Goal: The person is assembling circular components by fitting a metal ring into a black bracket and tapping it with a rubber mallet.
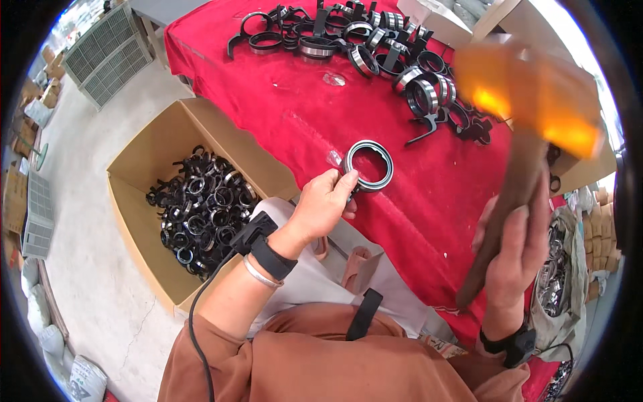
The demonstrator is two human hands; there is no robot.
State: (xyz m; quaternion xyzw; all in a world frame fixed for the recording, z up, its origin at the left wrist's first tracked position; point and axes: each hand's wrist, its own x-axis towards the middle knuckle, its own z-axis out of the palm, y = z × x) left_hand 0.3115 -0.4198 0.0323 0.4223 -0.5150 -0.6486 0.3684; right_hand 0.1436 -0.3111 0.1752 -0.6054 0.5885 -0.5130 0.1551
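Note:
My left hand [325, 201] pinches a round black and silver ring [386, 176] by its near left edge, over the red cloth. Raised at the right, my right hand [512, 248] is wrapped round the brown handle of a mallet [512, 181]. Its translucent orange head [495, 84] is smeared by motion and stands above the cloth, apart from the ring. Farther back on the table lies a heap of similar rings [362, 57], some with black curved arms.
A red-covered table [288, 114] spreads ahead. At my left, an open cardboard box [134, 228] holds many black and silver rings [207, 208]. More cardboard boxes [442, 23] stand at the table's far right. A sack [573, 268] of metal parts sits beyond my right hand.

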